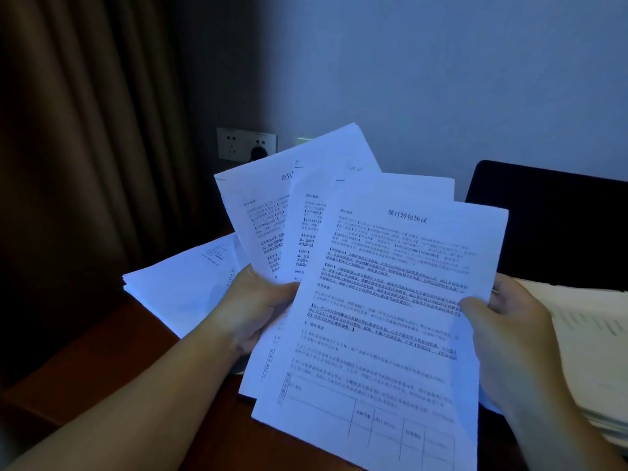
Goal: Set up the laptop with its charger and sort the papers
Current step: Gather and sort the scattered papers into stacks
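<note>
Currently the left hand (253, 307) pinches a fan of printed contract sheets (272, 212), thumb curled over their lower edge. Beside it the right hand (509, 331) grips the front sheet (390, 300) at its right margin, thumb on the printed face. Sorting appears under way; the next move likely calls for pulling this sheet free and placing it on a pile. More papers (180, 287) lie on the wooden desk (102, 362) below. A dark laptop lid (550, 226) stands behind, near the wall socket (246, 144).
</note>
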{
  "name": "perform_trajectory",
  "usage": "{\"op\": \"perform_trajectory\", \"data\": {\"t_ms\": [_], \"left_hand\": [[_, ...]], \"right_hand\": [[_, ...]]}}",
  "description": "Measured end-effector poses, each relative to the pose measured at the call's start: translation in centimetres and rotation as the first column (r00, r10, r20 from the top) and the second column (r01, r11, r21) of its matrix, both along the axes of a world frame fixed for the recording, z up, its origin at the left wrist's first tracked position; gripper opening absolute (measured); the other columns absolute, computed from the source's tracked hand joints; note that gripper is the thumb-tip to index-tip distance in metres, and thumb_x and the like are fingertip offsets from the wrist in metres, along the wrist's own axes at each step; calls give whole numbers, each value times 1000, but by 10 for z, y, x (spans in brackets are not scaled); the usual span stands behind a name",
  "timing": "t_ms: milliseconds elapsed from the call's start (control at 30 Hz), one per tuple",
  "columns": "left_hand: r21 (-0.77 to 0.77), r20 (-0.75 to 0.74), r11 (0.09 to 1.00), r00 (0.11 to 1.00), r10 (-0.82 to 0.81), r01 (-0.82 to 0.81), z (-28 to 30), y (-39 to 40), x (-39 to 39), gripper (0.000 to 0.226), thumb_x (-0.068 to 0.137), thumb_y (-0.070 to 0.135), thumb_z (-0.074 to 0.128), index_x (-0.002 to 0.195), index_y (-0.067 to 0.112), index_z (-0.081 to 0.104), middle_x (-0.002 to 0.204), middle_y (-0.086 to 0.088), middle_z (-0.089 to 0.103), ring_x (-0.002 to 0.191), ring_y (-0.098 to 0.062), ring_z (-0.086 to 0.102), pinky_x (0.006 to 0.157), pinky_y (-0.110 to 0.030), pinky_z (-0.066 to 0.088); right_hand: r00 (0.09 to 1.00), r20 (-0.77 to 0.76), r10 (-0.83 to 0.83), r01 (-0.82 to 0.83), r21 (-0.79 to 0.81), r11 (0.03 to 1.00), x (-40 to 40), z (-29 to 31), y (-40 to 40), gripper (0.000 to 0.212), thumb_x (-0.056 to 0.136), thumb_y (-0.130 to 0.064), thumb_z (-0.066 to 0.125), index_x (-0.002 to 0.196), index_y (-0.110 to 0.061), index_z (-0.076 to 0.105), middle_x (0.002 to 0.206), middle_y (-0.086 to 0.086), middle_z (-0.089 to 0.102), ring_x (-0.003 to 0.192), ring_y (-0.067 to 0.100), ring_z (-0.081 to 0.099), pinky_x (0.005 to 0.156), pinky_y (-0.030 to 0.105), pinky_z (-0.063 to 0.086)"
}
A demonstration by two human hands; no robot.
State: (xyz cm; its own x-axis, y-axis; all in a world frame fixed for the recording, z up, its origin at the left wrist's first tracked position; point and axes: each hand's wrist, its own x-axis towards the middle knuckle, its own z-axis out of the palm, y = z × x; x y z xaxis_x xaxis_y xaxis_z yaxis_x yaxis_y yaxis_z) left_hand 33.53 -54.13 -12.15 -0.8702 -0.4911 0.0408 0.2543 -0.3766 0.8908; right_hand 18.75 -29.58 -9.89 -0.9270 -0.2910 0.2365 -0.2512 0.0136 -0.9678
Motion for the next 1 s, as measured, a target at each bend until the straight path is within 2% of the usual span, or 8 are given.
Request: {"op": "perform_trajectory", "data": {"t_ms": [67,133,200,367,600,667,800,1000], "left_hand": [[-20,-1,1000,1000,20,-20,-1,-1,0,52,74,1,84,124,4,71,117,-25,73,102,-45,73,76,-55,61],[-24,10,999,999,40,-40,-1,-2,-1,53,72,5,88,122,7,72,117,-25,73,103,-46,73,79,-59,60],[-31,25,999,999,41,-40,-1,-2,-1,55,68,10,92,120,9,73,116,-24,74,102,-46,73,79,-59,60],[-26,47,999,998,45,-44,0,-1,0,59,68,24,91,121,8,72,111,-22,76,96,-42,75,70,-49,62],[165,-20,986,1000,7,-4,-1,-4,-2,40,84,12,71,124,8,72,122,-18,73,105,-37,74,75,-46,62],[126,-14,992,1000,15,-14,-2,-5,-3,41,83,9,68,124,8,70,122,-18,74,106,-37,74,76,-45,63],[58,-6,997,999,49,-49,-5,-3,-4,42,84,1,67,126,5,68,122,-19,73,106,-38,73,76,-46,62],[94,-47,989,992,117,-112,-5,-4,-7,34,77,10,75,110,16,79,121,-15,74,107,-34,74,76,-41,62]], "right_hand": [[1000,7,27,-27,-22,999,2,1,-1,34,90,2,54,98,-25,73,94,2,79,76,33,75,74,54,59],[998,28,59,-58,-48,997,2,2,-1,34,93,1,57,99,-27,74,98,0,80,83,30,78,80,64,59],[993,62,98,-93,-81,992,2,3,-1,29,96,-2,62,100,-27,76,101,1,80,87,30,78,81,64,59],[985,128,117,-100,-131,986,-1,3,0,21,96,-7,66,101,-23,79,103,3,79,90,31,77,82,58,59],[999,42,27,-20,-153,988,0,2,-1,26,95,-6,67,90,-29,79,92,-5,80,75,18,77,56,33,60],[999,32,42,-37,-141,989,0,3,-1,27,96,-8,66,90,-31,78,93,-6,80,76,18,78,56,33,59],[995,32,95,-91,-108,990,1,4,-1,28,97,-7,66,95,-32,79,98,-6,80,83,20,78,73,42,59],[999,-10,-52,50,-126,991,1,3,3,22,96,-11,68,90,-31,76,89,-13,78,74,12,76,57,29,57]]}}
